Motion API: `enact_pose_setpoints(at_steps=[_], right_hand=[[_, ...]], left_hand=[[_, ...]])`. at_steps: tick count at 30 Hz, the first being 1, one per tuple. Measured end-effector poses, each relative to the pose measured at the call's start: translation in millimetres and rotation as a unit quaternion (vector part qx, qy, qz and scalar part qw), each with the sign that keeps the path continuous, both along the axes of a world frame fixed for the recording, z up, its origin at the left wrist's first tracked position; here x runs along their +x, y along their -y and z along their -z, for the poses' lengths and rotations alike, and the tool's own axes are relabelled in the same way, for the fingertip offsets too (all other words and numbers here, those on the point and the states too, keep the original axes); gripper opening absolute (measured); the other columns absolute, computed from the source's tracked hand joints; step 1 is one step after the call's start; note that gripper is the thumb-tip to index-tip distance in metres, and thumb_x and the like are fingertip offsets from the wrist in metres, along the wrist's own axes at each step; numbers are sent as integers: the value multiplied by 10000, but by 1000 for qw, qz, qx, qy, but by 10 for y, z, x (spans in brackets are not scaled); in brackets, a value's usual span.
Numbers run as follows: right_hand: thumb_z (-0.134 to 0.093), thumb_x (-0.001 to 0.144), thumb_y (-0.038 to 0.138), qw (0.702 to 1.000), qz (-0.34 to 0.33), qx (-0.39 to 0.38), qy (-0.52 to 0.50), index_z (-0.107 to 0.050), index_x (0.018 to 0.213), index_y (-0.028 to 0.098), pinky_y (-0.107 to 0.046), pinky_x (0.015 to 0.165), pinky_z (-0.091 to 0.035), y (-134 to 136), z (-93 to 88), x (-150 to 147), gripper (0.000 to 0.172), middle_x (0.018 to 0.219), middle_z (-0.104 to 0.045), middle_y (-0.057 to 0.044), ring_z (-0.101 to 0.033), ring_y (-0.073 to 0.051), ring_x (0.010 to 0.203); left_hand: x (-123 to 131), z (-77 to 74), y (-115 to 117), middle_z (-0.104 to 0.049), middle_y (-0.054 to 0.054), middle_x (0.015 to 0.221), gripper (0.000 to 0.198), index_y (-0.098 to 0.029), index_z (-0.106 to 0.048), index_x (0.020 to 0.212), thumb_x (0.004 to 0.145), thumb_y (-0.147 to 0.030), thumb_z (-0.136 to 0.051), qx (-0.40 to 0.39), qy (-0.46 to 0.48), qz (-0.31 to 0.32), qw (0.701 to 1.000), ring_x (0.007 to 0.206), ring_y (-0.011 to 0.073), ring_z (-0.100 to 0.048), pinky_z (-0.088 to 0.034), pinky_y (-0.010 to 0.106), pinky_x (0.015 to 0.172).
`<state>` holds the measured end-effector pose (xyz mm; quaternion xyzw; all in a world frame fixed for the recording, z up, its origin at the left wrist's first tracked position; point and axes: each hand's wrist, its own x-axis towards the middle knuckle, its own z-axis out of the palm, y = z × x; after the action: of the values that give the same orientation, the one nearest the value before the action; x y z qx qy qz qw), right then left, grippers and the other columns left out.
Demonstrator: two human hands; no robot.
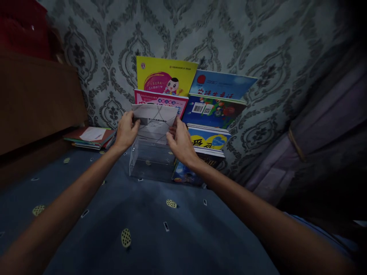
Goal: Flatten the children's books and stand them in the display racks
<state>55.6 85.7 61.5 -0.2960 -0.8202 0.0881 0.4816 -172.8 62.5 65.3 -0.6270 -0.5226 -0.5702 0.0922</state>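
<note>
The grey-white booklet point(156, 130) is near the centre of the frame, held upright just over the clear stand point(151, 170). The left hand point(128, 130) pinches its left edge, thumb across the front; the right hand point(181, 140) pinches the right edge. Gripping both sides probably keeps the thin cover flat and level while leaving its lower edge free. Whether that edge is inside the stand's rim or behind it, I cannot tell.

The stand's see-through lower front, left of centre, shows no book behind it. Close behind the booklet rise the pink book point(160, 96) and, higher, the yellow book point(156, 74), apparently stepped so each title shows. The right column is full, from the light blue book point(226, 82) at the top to the dark blue book point(187, 173) at the bottom, leaving the right hand little sideways room.

Open room lies toward the lower middle, over the blue patterned cloth point(146, 248). The book pile point(100, 136) at left of the frame stands well apart; the wall point(120, 42) closes off the back.
</note>
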Motion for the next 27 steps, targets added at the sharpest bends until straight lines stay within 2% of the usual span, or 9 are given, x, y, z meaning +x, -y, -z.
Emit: enact_pose_setpoints(at_steps=[3,8,14,17,22,27], right_hand=[[-495,942,270,1000,-1,4,0,-282,1555,180,-543,1051,-529,-3,8,-5,655,1278,-512,-178,-594,-306,1193],[-507,936,265,1000,5,5,-13,-227,1589,187,-555,1068,-520,26,10,-1,715,1337,-487,-190,-591,-317,1208],[-519,926,283,1000,17,-12,-20,-215,1597,122,-592,1113,-483,57,-6,14,754,1507,-393,-251,-444,-379,1425],[-506,925,284,999,22,-25,-16,-213,1601,98,-590,1132,-468,49,10,31,759,1548,-373,-251,-386,-376,1478],[-505,916,258,1000,22,-4,-15,-231,1601,96,-573,1172,-431,43,34,30,755,1585,-355,-244,-426,-358,1457],[-508,916,253,1000,28,-5,-12,-260,1595,80,-577,1175,-426,37,24,2,744,1599,-333,-259,-462,-361,1433]], left_hand=[[22,14,-22,-609,88,1028,103,-202,-547,950,857,-227,-585,20,24,-42,999,1053,276,-599,-468,445,987],[4,59,-99,-633,53,993,322,-188,-529,1160,860,-222,-640,43,41,-49,997,903,207,-632,-505,384,920],[11,85,-118,-632,47,907,119,-192,-572,997,907,-268,-556,14,-2,-57,998,898,221,-614,-486,374,921],[37,60,-105,-609,39,850,103,-202,-561,945,913,-286,-512,-23,-1,-75,997,858,222,-599,-481,357,888],[59,-18,-145,-605,41,815,103,-214,-557,902,887,-307,-515,-52,17,-93,994,830,231,-594,-474,339,831],[85,-107,-209,-648,76,876,138,-206,-575,888,868,-321,-502,-79,26,-94,992,902,268,-616,-470,359,830]])
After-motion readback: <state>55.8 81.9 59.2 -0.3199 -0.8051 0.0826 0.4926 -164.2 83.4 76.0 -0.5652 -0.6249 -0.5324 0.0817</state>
